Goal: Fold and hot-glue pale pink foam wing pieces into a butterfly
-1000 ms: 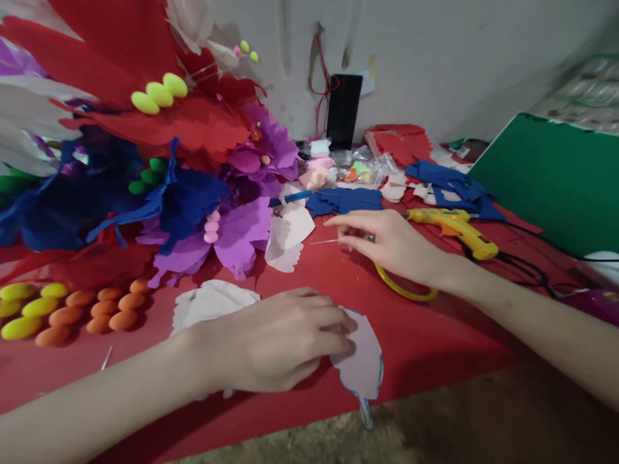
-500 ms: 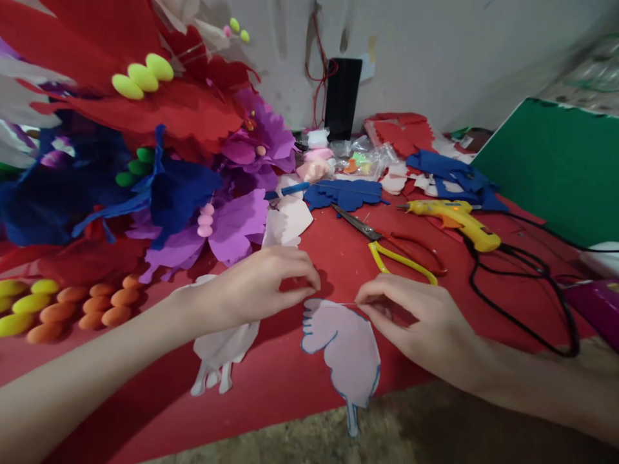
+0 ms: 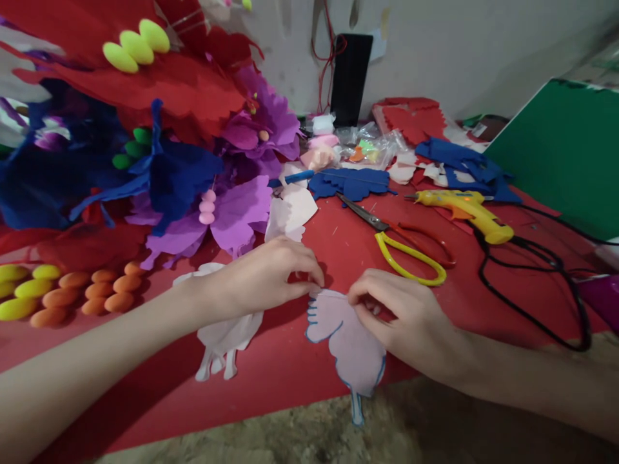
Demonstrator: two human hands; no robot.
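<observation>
A pale pink butterfly-shaped cutout [image 3: 358,354] with a blue-drawn outline lies at the table's front edge, its narrow tail hanging past it. Along its top edge runs a thin thread-like strand [image 3: 333,295]; whether it is thread or fine wire I cannot tell. My left hand [image 3: 290,267] pinches the strand's left end at the cutout's upper corner. With fingers closed, my right hand [image 3: 391,303] pinches its right end and covers part of the cutout's right side. Beneath my left wrist lies another white cutout [image 3: 225,341], partly hidden.
Scissors [image 3: 411,258] with red and yellow handles lie behind my right hand. Right of them rests a yellow glue gun [image 3: 464,209] with a looping black cord. Fabric butterflies [image 3: 184,174] pile up at left, near orange egg shapes [image 3: 72,280]. A blue cutout [image 3: 351,183] lies behind.
My right hand has moved closer to my left and down over the cutout's upper right edge, shortening the visible strand. The whole view has shifted slightly.
</observation>
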